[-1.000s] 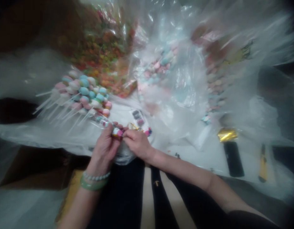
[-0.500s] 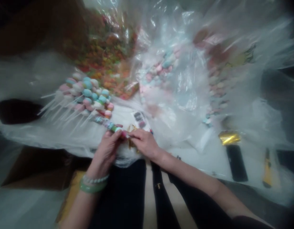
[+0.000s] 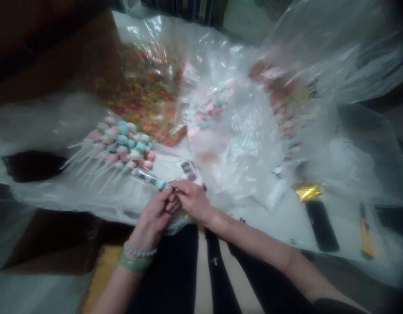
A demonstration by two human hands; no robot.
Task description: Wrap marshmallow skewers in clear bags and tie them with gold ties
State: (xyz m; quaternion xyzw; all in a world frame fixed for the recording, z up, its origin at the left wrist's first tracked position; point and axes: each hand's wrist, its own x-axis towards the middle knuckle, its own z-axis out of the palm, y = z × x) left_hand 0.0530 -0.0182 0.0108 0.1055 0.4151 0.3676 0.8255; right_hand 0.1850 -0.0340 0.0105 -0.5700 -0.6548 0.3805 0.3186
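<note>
Head view. Hands low over the lap, close together, wrists turned inward so the fingers meet at one spot. Left hand (image 3: 151, 220): bead bracelet (image 3: 138, 250) and green bangle (image 3: 132, 264) at the wrist, grip narrow, fingers curled around the near end of a cellophane-wrapped candy skewer (image 3: 148, 177). Right hand (image 3: 192, 200): grip also narrow, fingertips (image 3: 177, 186) reaching across to that same end; contact hidden, so cannot tell what they pinch.

Skewer angles away from the hands, its far end near the candy pops (image 3: 123, 141), a mound of soft, rounded pastel pink, blue and cream heads on thin white sticks, heads bunched, sticks fanning out toward the person's left. Behind, a glossy plastic bag of orange-red candy (image 3: 145, 98) and a crinkled bag of pastel pieces (image 3: 214, 107) slump on white plastic sheeting (image 3: 80, 189).

Right side, set back from the work: crumpled gold foil (image 3: 307, 191), black phone (image 3: 322, 226), yellow utility knife (image 3: 366, 233). Small printed card (image 3: 189, 171) lies just beyond the fingers.
</note>
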